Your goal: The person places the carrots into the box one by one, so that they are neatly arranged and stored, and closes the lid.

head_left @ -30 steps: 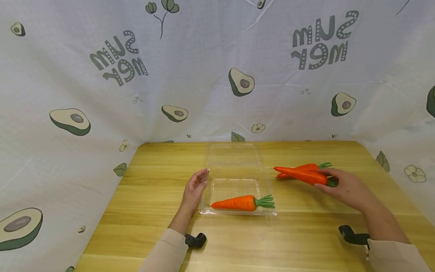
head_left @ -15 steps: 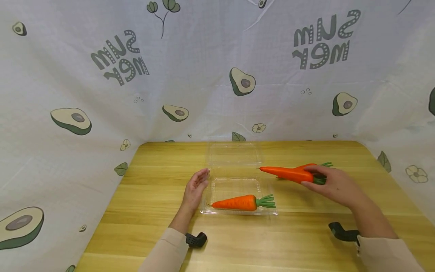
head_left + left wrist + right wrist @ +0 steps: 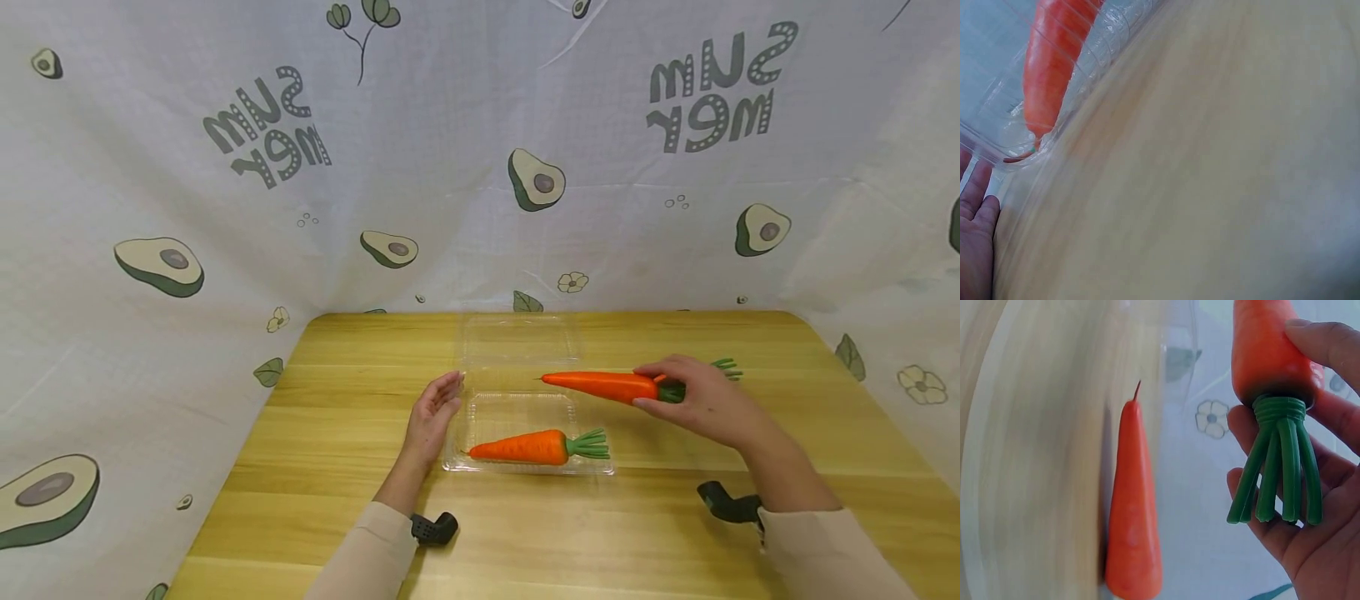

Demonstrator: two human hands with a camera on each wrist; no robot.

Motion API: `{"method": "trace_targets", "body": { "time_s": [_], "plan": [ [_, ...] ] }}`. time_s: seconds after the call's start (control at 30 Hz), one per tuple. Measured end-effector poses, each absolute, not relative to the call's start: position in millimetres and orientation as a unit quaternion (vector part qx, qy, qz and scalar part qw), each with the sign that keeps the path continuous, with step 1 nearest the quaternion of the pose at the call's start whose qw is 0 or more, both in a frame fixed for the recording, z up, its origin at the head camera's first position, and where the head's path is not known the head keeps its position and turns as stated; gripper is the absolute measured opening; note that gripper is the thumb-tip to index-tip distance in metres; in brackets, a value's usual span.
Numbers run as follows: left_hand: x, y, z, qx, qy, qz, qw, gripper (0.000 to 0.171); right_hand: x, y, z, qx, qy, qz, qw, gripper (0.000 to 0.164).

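My right hand (image 3: pixel 701 400) pinches a carrot (image 3: pixel 600 384) near its leafy end, thumb on one side and fingers on the other. The carrot is held above the table with its thin tip pointing left; its green stalks (image 3: pixel 1282 469) hang over my palm in the right wrist view. A clear plastic clamshell box (image 3: pixel 521 408) lies with its lid folded back, and one carrot (image 3: pixel 521 448) rests along its front side. My left hand (image 3: pixel 431 417) stands at the box's left wall with relaxed fingers. Another carrot (image 3: pixel 1135 512) lies on the table, mostly hidden behind my right hand in the head view.
The box's transparent lid (image 3: pixel 519 337) lies flat toward the back of the wooden table (image 3: pixel 360 392). A white cloth (image 3: pixel 450 167) printed with avocados hangs behind the table and along its sides.
My right hand has carried its carrot leftward, off the other carrot and toward the box. My left hand and the carrot in the box have stayed in place.
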State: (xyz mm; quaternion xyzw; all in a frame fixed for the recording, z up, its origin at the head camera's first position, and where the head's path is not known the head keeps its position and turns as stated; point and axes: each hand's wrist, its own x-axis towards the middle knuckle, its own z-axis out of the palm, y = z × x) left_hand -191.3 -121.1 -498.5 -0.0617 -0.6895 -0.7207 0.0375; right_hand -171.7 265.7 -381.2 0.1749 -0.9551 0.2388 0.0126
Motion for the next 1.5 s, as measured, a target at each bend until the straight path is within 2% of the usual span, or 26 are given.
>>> {"method": "trace_targets", "body": {
  "time_s": [0.63, 1.5],
  "plan": [
    [-189.9, -120.5, -496.9, -0.058, -0.696, -0.715, 0.033, 0.044, -182.6, 225.3, -382.6, 0.214, -0.94, 0.262, -0.054, 0.05],
    [-189.1, -121.1, -496.0, -0.059, -0.686, -0.724, 0.035, 0.045, -191.4, 171.0, -385.3, 0.275, -0.927, 0.23, -0.109, 0.043]
  ]
}}
